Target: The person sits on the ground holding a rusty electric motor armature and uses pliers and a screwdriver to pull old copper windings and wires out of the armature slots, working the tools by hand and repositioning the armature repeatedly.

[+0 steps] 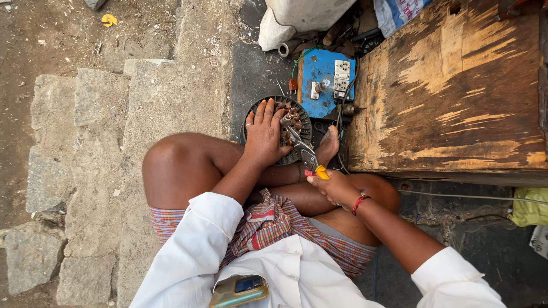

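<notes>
Seated cross-legged on dark ground, hemmed in on two sides. To the right, one large worn wooden box [456, 91], its lower edge running just above the right knee and its left edge close beside the bare foot [329, 144]. To the left, rough stone steps [114, 131], their edge close by the left knee. Open room only in the narrow dark strip between steps and box, and that strip mostly taken.

One round motor stator [277, 128] with copper windings propped against the shin, just left of the foot. Behind it, one blue switchboard [325, 80] carrying a bulb and sockets, touching or nearly touching the stator's far rim. Further back, one white sack [297, 17] — well apart from the hands.

Left hand [264, 137] spread flat over the stator's face, fingers apart, pressing down on the windings, not wrapped round anything. Right hand [337, 187], red thread at the wrist, closed round the yellow handles of one pair of pliers [302, 149] — jaws reaching in to the windings beside the left thumb; whether the jaws bite on a wire cannot be told.

One phone [240, 290] poking from the white shirt pocket.
</notes>
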`<state>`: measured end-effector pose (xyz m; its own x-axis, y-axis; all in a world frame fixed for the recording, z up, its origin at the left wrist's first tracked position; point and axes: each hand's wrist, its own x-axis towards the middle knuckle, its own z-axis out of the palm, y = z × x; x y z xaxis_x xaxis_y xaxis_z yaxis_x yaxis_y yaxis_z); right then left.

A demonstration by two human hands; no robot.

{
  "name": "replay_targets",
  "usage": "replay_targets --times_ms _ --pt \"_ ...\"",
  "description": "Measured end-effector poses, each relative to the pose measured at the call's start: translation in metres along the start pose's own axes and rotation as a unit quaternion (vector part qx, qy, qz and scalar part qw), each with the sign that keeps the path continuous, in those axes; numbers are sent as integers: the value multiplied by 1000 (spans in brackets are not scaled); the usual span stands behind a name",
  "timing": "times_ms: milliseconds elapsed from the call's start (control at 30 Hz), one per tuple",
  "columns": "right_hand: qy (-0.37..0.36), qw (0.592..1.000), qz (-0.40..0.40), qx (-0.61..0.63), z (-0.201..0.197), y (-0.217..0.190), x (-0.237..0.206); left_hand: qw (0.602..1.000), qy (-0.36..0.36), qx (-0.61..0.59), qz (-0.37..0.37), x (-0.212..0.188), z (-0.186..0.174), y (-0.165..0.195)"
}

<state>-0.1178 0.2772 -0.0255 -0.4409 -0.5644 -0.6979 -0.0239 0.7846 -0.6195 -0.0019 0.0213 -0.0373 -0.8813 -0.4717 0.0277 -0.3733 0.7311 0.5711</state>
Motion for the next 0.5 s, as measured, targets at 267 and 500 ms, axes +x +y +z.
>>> replay_targets --times_ms 267,500 --pt "180 855 -54 -483 -29 -53 -16 1000 15 -7 2 2 -2 4" --pt "214 727 -201 -621 -62 -92 -28 1000 22 -23 -1 3 1 6"
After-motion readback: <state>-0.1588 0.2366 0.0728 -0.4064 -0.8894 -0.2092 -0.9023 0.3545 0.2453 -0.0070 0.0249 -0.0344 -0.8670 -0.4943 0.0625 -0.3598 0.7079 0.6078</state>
